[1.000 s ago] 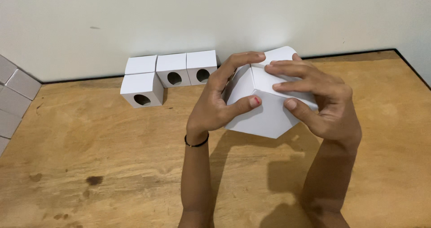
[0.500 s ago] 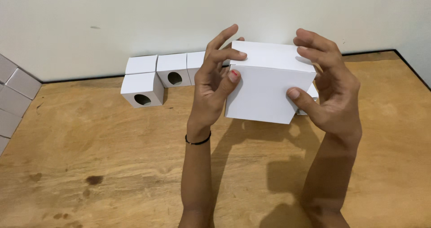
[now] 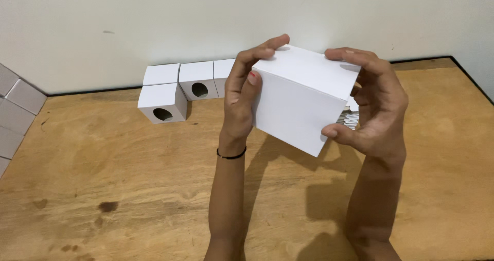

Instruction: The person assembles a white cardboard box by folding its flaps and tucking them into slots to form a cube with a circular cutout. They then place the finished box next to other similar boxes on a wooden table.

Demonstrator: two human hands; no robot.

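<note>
A white cardboard box (image 3: 303, 99) is held tilted above the wooden surface (image 3: 103, 189), pinched between the left hand (image 3: 244, 94) and right hand (image 3: 378, 112), fingers pressed on opposite sides. Too hard a squeeze could likely dent its thin walls.

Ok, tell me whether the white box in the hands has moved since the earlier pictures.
Yes. The white box has turned from corner-on to square and tilted, staying right of the holed cubes by the wall.

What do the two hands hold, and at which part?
A white box, above the table: left hand on its left edge, right hand on its right side.
</note>
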